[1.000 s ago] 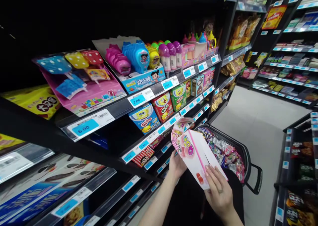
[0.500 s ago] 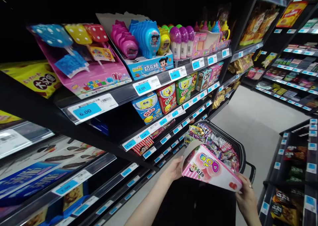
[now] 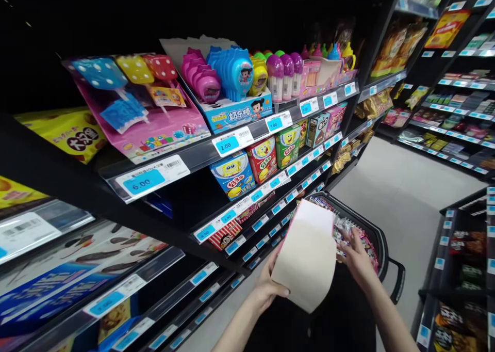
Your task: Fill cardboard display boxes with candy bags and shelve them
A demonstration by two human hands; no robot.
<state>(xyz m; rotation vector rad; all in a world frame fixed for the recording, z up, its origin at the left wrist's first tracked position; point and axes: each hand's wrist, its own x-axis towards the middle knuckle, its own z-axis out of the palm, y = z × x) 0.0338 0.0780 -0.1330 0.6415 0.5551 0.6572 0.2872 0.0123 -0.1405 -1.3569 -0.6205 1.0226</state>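
An open-topped cardboard display box is tilted in front of me, its plain cream inner side facing up and its printed sides mostly turned away. My left hand grips its lower left side, thumb on the near face. Just right of the box, my right hand is over the black shopping basket, fingers stretched and apart, beside or touching small shiny wrapped packets. Whether its fingertips have hold of a packet is hard to make out. Part of the basket's contents is hidden behind the box.
Candy shelves with price tags run along my left, bearing a dice lollipop display, blue and pink candy toys and SpongeBob boxes. Grey floor lies beyond the basket. A low rack stands on the right.
The box has turned, its pink printed face swinging out of sight and its cream inside now showing. My right hand has let go of the box's right end and moved up over the basket's packets.
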